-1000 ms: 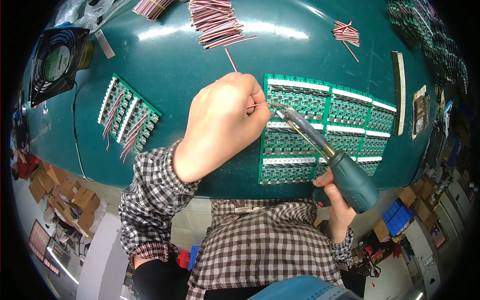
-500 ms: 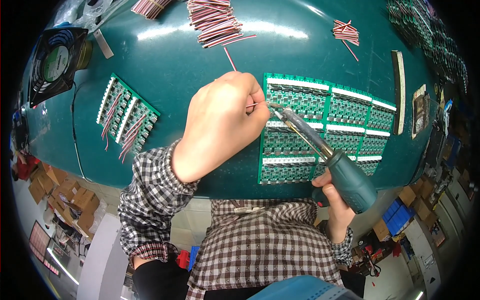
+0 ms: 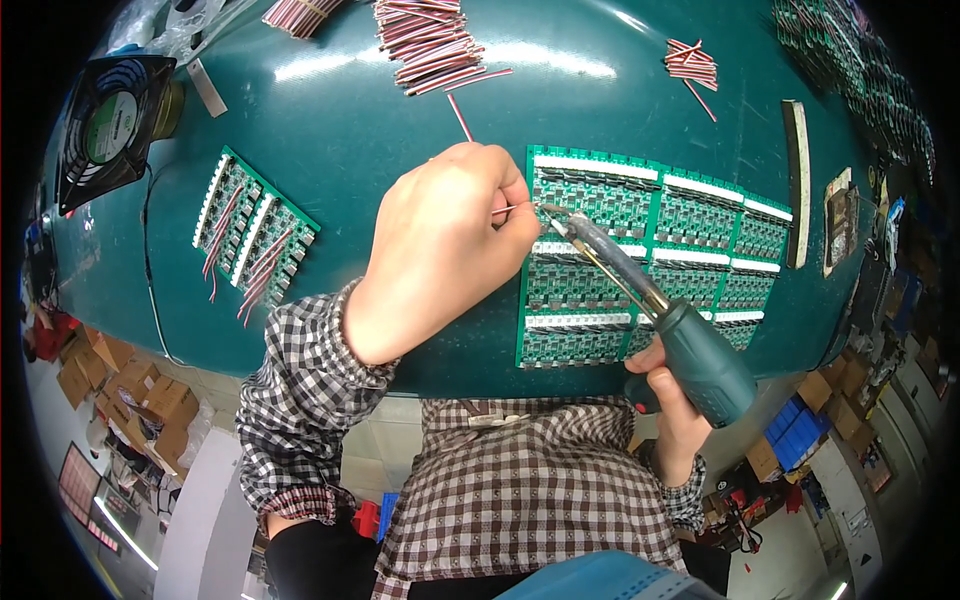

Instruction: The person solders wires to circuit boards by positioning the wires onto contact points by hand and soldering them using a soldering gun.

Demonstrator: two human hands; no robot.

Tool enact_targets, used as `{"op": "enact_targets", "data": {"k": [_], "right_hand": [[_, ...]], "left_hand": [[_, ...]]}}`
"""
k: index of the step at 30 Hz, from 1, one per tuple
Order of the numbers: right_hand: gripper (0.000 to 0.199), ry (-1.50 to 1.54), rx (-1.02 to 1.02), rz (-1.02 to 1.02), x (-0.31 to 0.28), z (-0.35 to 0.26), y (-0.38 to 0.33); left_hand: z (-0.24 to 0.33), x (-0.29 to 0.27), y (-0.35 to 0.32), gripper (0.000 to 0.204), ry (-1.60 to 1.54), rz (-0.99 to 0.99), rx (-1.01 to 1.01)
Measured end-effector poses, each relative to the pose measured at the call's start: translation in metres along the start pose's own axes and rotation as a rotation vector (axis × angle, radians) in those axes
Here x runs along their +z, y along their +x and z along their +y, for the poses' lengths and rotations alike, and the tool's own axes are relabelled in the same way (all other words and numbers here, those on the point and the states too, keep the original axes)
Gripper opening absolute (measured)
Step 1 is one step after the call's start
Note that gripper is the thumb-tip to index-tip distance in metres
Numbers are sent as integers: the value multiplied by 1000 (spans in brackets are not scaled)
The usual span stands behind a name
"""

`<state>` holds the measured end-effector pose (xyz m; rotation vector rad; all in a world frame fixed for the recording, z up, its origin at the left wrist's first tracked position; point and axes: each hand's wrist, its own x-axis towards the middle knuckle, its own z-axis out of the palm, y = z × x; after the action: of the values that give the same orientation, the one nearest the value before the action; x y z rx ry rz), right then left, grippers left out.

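The left hand [image 3: 440, 255] pinches a thin red-and-white wire [image 3: 512, 209] between closed fingers, holding its bare end against the upper-left corner of the big green circuit board panel [image 3: 640, 260] — low and steady, so the lead stays on its pad. From about five o'clock the right hand [image 3: 672, 400] is wrapped tight around the teal grip of a soldering gun [image 3: 650, 300], whose long tip slants up toward eleven o'clock and meets the wire end right at the left hand's fingertips.

The panel lies flat on the green desk [image 3: 350, 130] directly before the person. At nine o'clock of it sits a smaller board panel [image 3: 255, 235] with red wires already hanging from it. Loose wire bundles [image 3: 430, 40] lie at twelve o'clock, within reach. No bins or trays are on the desk; a black fan [image 3: 110, 125] sits at ten o'clock, and cardboard boxes [image 3: 120, 385] stand on the floor at seven o'clock — their contents cannot be made out.
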<state>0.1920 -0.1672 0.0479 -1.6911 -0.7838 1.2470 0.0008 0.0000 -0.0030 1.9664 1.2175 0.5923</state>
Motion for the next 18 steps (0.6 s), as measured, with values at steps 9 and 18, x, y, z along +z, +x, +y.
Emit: {"op": "enact_targets", "data": {"k": [9, 18], "right_hand": [[21, 2, -20, 15, 1, 2, -3], [22, 37, -1, 19, -1, 1, -4]], "left_hand": [[0, -1, 0, 11, 7, -9, -6], [1, 0, 0, 11, 1, 1, -6]]}}
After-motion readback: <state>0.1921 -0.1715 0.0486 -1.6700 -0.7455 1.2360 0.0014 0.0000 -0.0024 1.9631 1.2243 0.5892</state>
